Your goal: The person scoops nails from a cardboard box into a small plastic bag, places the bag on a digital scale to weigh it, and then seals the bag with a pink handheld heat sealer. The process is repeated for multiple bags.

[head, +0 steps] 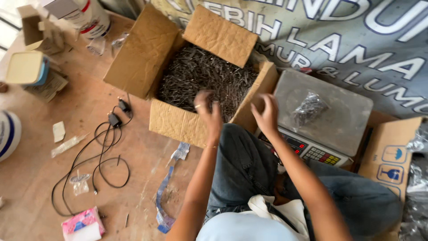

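Note:
An open cardboard box [142, 53] full of dark nails [200, 76] stands on the floor in front of me. My left hand [208, 112] hovers over the box's near edge, fingers curled and a ring on one finger; whether it holds anything I cannot tell. My right hand [267, 115] is raised between the box and a digital scale [312, 147], fingers bent, palm away from me. On the scale's grey platform [347, 120] lies a small clear bag of nails [307, 109].
A black cable with adapter [104, 151] loops on the wooden floor at left. Pink tissue pack [82, 222], scraps of plastic, small boxes [33, 71] and a paint can [91, 15] lie around. A printed banner [356, 40] and another carton [392, 151] are at right.

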